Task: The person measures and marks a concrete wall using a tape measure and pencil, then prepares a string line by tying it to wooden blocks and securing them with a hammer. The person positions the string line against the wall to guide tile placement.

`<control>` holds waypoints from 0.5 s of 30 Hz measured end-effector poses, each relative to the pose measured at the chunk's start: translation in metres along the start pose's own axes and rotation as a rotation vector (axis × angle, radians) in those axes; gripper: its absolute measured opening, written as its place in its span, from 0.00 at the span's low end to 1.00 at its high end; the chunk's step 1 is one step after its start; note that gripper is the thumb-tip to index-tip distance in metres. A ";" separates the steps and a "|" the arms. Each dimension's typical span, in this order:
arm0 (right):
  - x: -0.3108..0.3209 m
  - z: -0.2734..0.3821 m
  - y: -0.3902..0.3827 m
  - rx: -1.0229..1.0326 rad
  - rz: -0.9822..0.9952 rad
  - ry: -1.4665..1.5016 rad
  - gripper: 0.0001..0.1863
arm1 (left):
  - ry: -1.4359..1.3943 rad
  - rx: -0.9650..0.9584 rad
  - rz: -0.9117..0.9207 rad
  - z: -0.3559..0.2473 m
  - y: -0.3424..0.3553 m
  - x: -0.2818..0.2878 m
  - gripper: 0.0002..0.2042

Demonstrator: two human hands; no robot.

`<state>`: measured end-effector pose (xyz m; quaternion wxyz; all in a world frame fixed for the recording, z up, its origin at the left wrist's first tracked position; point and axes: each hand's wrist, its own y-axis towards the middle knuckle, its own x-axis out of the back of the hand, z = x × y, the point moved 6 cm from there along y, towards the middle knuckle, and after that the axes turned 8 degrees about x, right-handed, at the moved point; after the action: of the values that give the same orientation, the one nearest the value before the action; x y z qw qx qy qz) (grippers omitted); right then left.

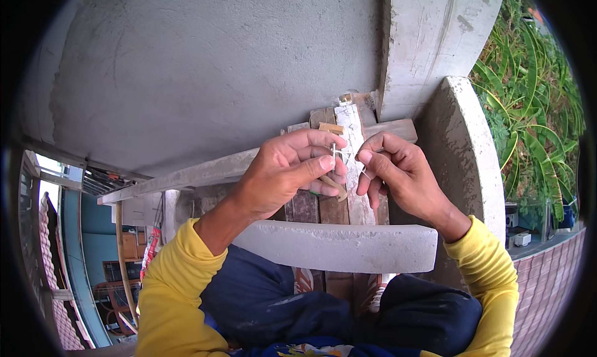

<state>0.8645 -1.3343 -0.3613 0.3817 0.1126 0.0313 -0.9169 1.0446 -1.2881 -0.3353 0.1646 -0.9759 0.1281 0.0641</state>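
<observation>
My left hand (283, 164) is closed, with a small metal nail (333, 149) held upright at the tips of thumb and fingers. A thin white string (347, 153) runs from the nail across to my right hand (398, 173). That hand pinches the string between thumb and forefinger, and its other fingers curl below. A short end of string shows under the right thumb. Beneath the left fingers is a tan curved piece (336, 186), partly hidden; I cannot tell what it is.
A pale concrete-like beam (336, 248) crosses in front of my knees. Wooden planks (333, 209) and a white-smeared board (359, 198) lie below my hands, with a small wood block (331, 128) farther off. A grey plastered wall (217, 65) rises ahead; a curved ledge (476, 152) stands right.
</observation>
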 end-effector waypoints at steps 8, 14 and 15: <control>0.004 0.001 0.004 0.080 -0.002 -0.098 0.09 | -0.085 0.010 0.091 0.000 0.000 -0.003 0.14; 0.006 0.002 0.005 0.074 -0.016 -0.121 0.08 | -0.219 0.046 0.192 0.007 0.002 -0.002 0.15; 0.005 0.003 0.005 0.074 -0.018 -0.127 0.08 | -0.232 0.046 0.205 0.007 0.002 -0.003 0.15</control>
<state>0.8637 -1.3420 -0.3597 0.3704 0.0679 -0.0260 -0.9260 1.0410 -1.2871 -0.3422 0.1934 -0.9397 0.2086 0.1898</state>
